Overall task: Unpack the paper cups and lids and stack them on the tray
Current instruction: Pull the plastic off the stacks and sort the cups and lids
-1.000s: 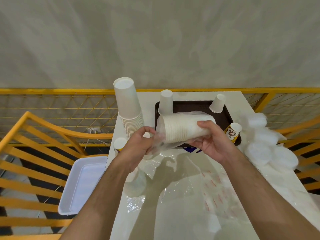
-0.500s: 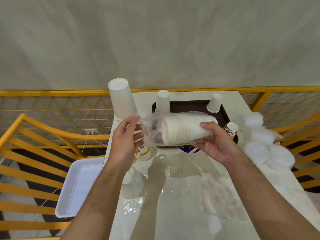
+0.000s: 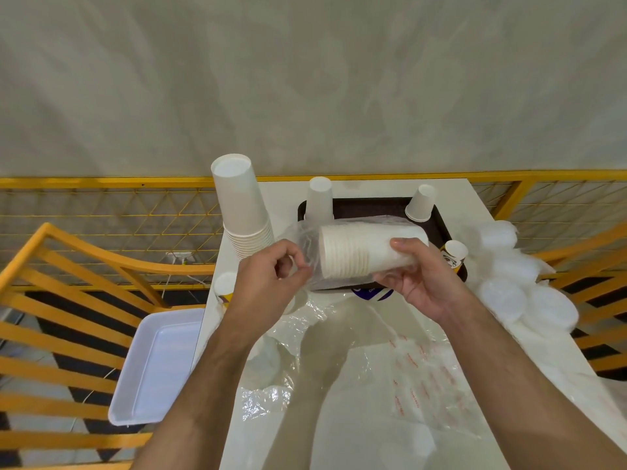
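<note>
One white cup stack (image 3: 359,249), sideways in clear wrap (image 3: 302,239).

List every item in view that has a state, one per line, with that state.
Sleeve of cups: on its side, held in the air, still in plastic wrap.
Left hand: pinches the wrap's open end.
Right hand: grips the sleeve.
Tall cup stack: upside down, unwrapped.
Brown tray: holds a few upside-down cups.
Lids: piled loose.

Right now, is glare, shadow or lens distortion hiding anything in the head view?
Head view: wide-angle bowing curves the yellow railing; arm shadows fall across the loose plastic wrap, which also glints; the lids wash out white at right; both hands and the sleeve of cups stay sharp.
</note>
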Demonstrator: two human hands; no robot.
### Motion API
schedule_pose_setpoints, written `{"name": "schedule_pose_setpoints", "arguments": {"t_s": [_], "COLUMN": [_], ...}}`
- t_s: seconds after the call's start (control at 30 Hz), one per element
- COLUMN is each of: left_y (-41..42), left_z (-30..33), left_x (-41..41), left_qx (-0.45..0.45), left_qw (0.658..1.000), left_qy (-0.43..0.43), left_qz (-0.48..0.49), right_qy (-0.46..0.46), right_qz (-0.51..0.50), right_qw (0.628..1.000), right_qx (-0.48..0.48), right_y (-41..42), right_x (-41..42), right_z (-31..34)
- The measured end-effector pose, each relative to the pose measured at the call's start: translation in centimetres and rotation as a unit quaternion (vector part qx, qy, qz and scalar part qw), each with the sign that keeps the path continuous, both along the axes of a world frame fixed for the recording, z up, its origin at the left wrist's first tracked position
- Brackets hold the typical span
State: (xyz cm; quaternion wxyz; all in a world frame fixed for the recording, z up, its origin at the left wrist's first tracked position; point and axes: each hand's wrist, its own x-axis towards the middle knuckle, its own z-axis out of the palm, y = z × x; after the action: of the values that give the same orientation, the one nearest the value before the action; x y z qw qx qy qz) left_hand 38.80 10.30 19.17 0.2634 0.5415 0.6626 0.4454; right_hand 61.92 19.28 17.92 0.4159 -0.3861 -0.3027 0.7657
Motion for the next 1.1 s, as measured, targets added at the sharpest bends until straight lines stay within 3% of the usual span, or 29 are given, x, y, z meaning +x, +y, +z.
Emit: {"name": "schedule_pose_setpoints", "arguments": {"t_s": [0.1,0.23,0.3,0.47,0.6,0.73,0.93,1.1], "left_y": [0.2,0.7,0.8,0.9,0.7,0.5,0.8,0.4], "left_z": [0.2,0.4,0.5,0.3,0.4,0.2,-0.2,-1.2], "left_x": [0.3,0.9,1.2,1.3,1.4,2.6,3.8,4.7], "left_qx": [-0.035,-0.168,-0.197,-0.101,-0.082,-0.132,-0.111,-0.091], "left_qw": [0.998,0.954,0.935,0.937,0.871,0.904,0.925,0.904], "left_qy": [-0.017,-0.243,-0.286,-0.329,-0.472,-0.391,-0.345,-0.408], "left_qz": [-0.043,-0.058,-0.066,-0.053,-0.106,-0.117,-0.117,-0.094], "right_qy": [-0.001,-0.01,-0.021,-0.048,-0.056,-0.059,-0.125,-0.151], "right_qz": [-0.005,0.001,0.002,0.003,-0.011,-0.005,0.054,0.104], "right_qw": [1.0,0.999,0.999,0.997,0.997,0.995,0.982,0.97], "right_qx": [0.009,0.031,0.042,0.06,0.059,0.079,0.128,0.16], "right_y": [0.0,0.0,0.0,0.0,0.0,-0.3,-1.0,-1.1], "right_x": [0.2,0.7,0.9,1.5,1.8,1.8,1.5,1.6], "right_z": [0.0,0.2,0.4,0.7,0.8,1.0,1.6,2.2]}}
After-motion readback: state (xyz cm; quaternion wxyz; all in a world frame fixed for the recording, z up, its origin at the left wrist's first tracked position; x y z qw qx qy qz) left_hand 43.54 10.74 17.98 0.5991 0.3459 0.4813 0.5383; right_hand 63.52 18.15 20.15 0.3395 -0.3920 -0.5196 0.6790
